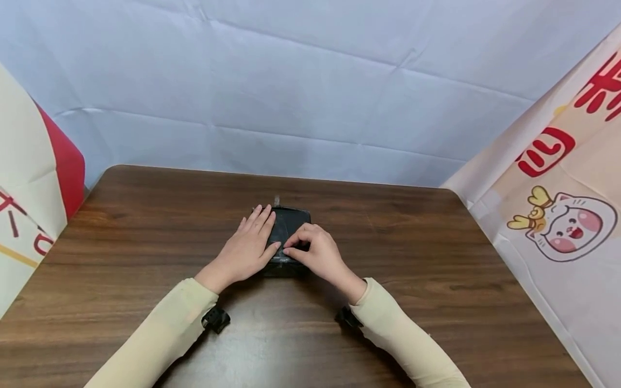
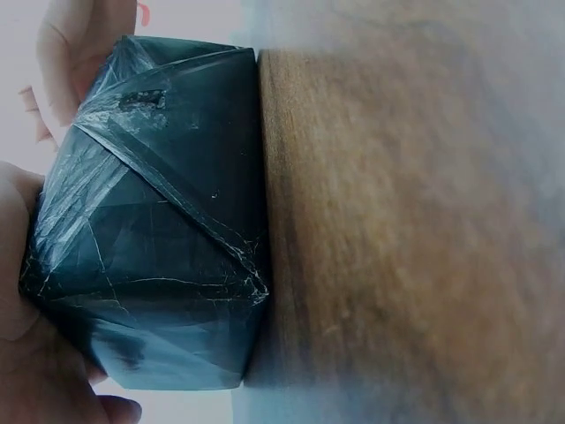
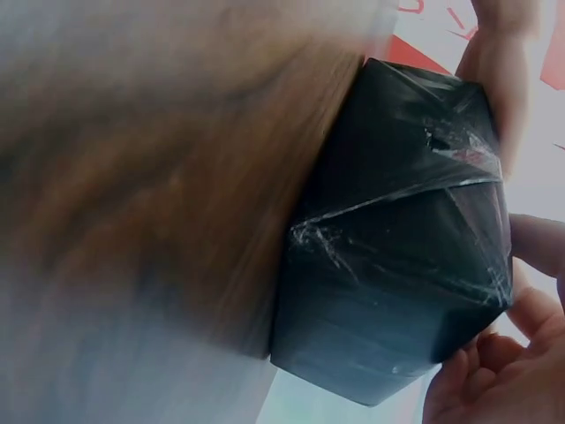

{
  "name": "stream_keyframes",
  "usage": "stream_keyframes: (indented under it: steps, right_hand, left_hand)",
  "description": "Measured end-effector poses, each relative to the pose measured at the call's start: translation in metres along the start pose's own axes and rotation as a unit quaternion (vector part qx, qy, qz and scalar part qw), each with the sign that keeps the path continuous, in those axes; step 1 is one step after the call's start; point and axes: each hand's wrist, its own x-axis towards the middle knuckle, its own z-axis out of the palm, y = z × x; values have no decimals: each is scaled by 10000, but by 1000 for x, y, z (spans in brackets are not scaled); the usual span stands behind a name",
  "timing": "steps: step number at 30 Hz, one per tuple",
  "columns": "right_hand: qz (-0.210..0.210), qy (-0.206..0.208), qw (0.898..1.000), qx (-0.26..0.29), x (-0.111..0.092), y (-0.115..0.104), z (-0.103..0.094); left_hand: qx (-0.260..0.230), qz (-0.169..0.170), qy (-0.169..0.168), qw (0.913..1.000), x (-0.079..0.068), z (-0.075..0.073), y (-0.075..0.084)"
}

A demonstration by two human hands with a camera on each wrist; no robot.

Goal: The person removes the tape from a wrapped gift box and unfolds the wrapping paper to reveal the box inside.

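A box-shaped package (image 1: 292,217) in black wrapping sits on the table. Shiny clear tape (image 3: 472,156) crosses its creased, folded end. My left hand (image 1: 246,245) lies flat over the package's left side, fingers stretched toward the far edge. From the right, my right hand (image 1: 322,256) brings thumb and forefinger together at the near part of the top, pinching at the tape there; the exact bit between the fingertips is hidden. In the left wrist view the package (image 2: 168,221) shows cracked white crease lines along its wrapping.
The brown wood-grain table (image 1: 412,258) extends on all sides of the package. A small clear strip (image 1: 277,200) sticks out past the package's far edge. Behind hangs a pale cloth (image 1: 301,86), and printed banners (image 1: 558,226) stand at both sides.
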Motion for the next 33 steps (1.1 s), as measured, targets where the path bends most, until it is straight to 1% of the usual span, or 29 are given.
stream_keyframes:
  steps: [3,6,9,12,15,22,25,29,33]
  right_hand:
    - [-29,-57,9995,-324,-3,-1,2]
    - [-111,-174,9972,-714,-1,-6,2]
    - [-247,-369,9931,-1081,1,-9,1]
    - [-339,-518,9895,-1303,0,-10,1]
    - [-426,-596,9879,-1364,-1,-10,2]
    - [-479,-675,9916,-993,-5,-6,1]
    - [-516,-645,9945,-644,-6,-3,-1]
    - [-549,-507,9972,-29,-8,2,-2]
    - [-528,-389,9976,197,-9,5,-2]
  left_hand:
    - [-1,-18,25,10000,-2,4,2]
    - [21,-5,45,10000,-1,3,2]
    - [-13,-51,-14,10000,-1,3,2]
    - [-41,-74,-55,9999,-2,4,3]
    - [-57,-51,-19,10000,-2,5,3]
    - [-59,-103,-49,9999,-4,6,4]
    - [-78,-110,-77,9999,-4,7,3]
    - [-86,-104,-80,9999,-4,7,3]
    - [-92,-100,-62,9999,-4,7,3]
